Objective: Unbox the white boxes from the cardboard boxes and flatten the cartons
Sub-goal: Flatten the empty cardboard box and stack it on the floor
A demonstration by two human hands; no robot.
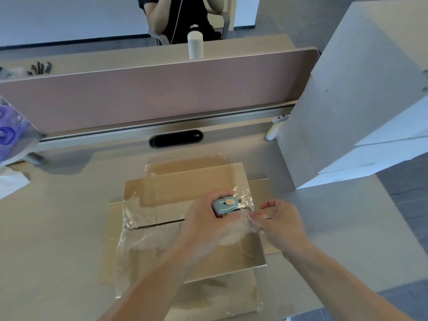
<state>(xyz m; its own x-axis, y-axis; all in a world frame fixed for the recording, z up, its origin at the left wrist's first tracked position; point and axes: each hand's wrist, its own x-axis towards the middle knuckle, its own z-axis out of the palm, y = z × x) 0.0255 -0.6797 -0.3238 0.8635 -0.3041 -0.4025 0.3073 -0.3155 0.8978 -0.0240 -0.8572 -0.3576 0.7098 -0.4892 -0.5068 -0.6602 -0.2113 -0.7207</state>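
Two hands are over the carton (185, 188), which lies flattened in the middle of the counter (58, 216) and reaches down to its near edge. The left hand (203, 221) is wrapped round a small teal cutter (225, 205), whose tip is down at the right end of the dark slit (159, 224) between the flaps. The right hand (282, 218) sits just beside it, fingertips pinching the crinkled clear tape (148, 214) close to the tool. The white boxes (361, 100) stand stacked at the counter's right edge, well apart from the work and already out, by the look of it.

Now, the danger here! Those right fingertips are very near the cutter's working end. Whether a blade is out I cannot tell, but if it is and the tool jumps rightward as the tape gives way, it meets skin. The tape is loose and wrinkled, so it may bunch and snag rather than part cleanly, and a snag invites a harder shove. Nothing pins the carton either, so a firm push could slide the whole sheet across the counter. Safer, I'd judge, to pull the tape taut, away from the tool's path.
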